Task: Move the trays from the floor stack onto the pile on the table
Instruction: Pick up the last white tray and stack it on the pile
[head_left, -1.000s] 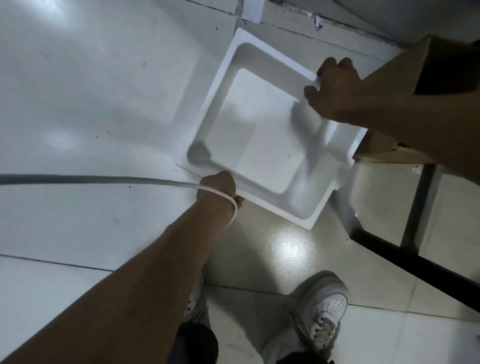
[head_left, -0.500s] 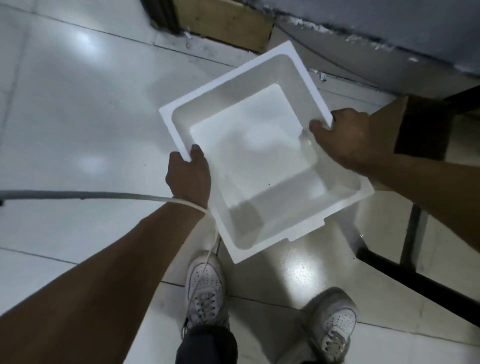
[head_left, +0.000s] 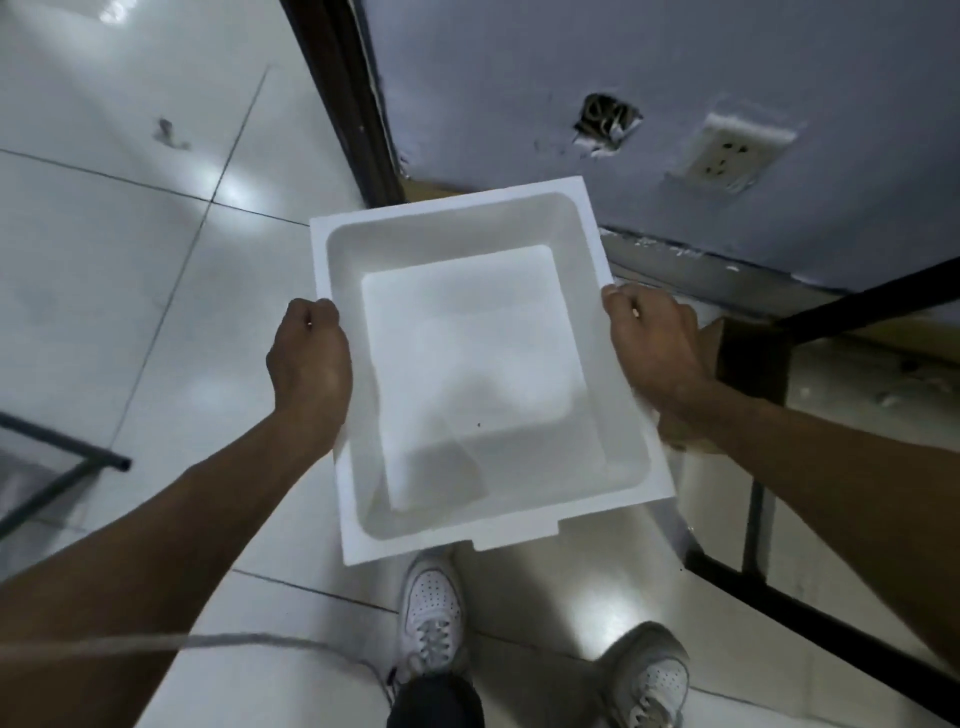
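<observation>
While the white foam tray (head_left: 467, 364) is up in the air above the tiled floor (head_left: 104, 260), both hands are clamped on it: left hand (head_left: 309, 364) curled round the left rim, right hand (head_left: 652, 348) curled round the right rim. Tray's open side up, pretty much level, held out in front of the body over 2 white sneakers (head_left: 431, 618). Grey wall (head_left: 519, 104) with a socket (head_left: 727, 153) is just beyond its far edge, and a black metal frame (head_left: 810, 618) runs along the right side.

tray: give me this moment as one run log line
tray: white, empty, held above the floor | left hand: grips left rim | right hand: grips right rim | placed: not yet
</observation>
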